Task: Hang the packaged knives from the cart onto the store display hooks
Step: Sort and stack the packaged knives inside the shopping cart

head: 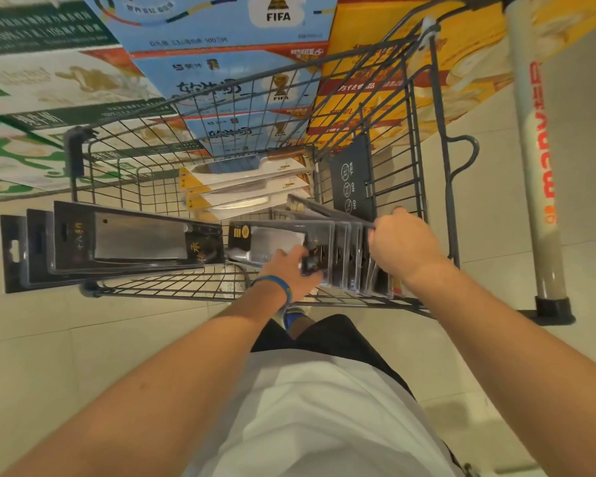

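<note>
A grey wire cart (424,139) stands in front of me, holding packaged knives. Several black cleaver packs (348,256) stand on edge in a row at the cart's near right. My left hand (291,270) reaches into the cart and grips the front pack (276,241) of that row at its lower edge. My right hand (401,246) rests on top of the row, fingers curled over the upper edges of the packs. A stack of black cleaver packs (117,242) lies across the cart's left rim, sticking out over it. White and yellow knife packs (245,184) are piled at the cart's far end.
Stacked cartons, green-white (49,91), blue (227,63) and orange-yellow (369,87), stand beyond the cart. A white pole with red lettering (537,160) on a black foot rises at the right. A black sign (353,180) hangs inside the cart's right wall. The floor is pale tile. No display hooks are in view.
</note>
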A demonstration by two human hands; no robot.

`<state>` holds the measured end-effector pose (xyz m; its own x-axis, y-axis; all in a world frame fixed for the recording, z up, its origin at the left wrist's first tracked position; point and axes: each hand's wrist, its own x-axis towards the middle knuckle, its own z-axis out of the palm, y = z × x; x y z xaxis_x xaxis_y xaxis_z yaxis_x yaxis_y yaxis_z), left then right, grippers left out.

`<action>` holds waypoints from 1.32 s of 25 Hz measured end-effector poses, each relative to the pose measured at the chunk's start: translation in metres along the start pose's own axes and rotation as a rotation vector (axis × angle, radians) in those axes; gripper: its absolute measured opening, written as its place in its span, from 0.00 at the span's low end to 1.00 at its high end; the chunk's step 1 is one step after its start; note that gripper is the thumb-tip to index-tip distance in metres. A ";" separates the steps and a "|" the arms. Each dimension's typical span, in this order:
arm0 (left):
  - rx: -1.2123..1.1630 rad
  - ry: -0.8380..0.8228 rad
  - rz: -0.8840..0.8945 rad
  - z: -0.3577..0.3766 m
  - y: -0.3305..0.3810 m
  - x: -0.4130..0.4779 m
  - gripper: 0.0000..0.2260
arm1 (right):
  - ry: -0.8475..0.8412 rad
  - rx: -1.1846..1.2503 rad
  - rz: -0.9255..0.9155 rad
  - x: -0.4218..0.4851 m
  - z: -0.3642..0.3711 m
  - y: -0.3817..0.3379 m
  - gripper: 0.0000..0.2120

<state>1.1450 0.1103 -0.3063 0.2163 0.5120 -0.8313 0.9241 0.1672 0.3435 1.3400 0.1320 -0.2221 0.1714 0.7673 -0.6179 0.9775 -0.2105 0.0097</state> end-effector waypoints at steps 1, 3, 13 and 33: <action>0.032 -0.028 0.012 0.002 -0.002 0.004 0.24 | 0.017 -0.088 -0.019 -0.002 0.000 -0.003 0.12; 0.012 -0.032 -0.006 0.005 -0.006 0.011 0.25 | 0.050 -0.334 -0.047 -0.003 -0.004 -0.010 0.10; -0.609 0.002 -0.348 0.000 -0.043 0.076 0.26 | -0.415 -0.260 -0.216 0.124 0.008 -0.043 0.18; -1.066 -0.213 -0.664 -0.010 -0.005 0.105 0.63 | -0.639 -0.238 -0.295 0.211 0.062 -0.063 0.20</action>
<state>1.1600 0.1716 -0.3905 -0.0509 -0.0577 -0.9970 0.1854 0.9804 -0.0662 1.3068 0.2694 -0.4016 -0.1362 0.2540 -0.9576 0.9845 0.1423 -0.1023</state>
